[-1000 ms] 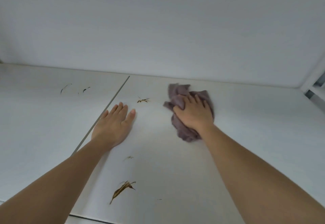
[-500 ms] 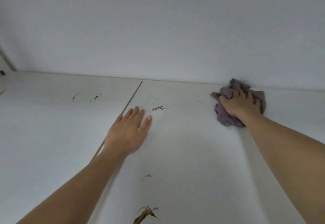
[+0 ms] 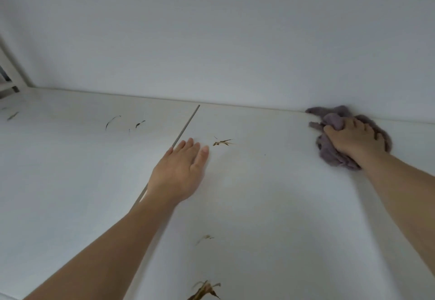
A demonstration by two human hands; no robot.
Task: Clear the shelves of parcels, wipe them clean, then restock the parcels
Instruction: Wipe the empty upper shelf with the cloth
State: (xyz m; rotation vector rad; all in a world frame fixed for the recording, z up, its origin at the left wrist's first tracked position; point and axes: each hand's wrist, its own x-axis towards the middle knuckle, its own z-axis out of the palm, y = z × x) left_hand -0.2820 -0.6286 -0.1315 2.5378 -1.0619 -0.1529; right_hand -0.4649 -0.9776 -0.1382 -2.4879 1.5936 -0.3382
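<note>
No text, label, brand, number or sign can be read anywhere in the head view.

Storeroom: bare white shelf (image 3: 259,205)
</note>
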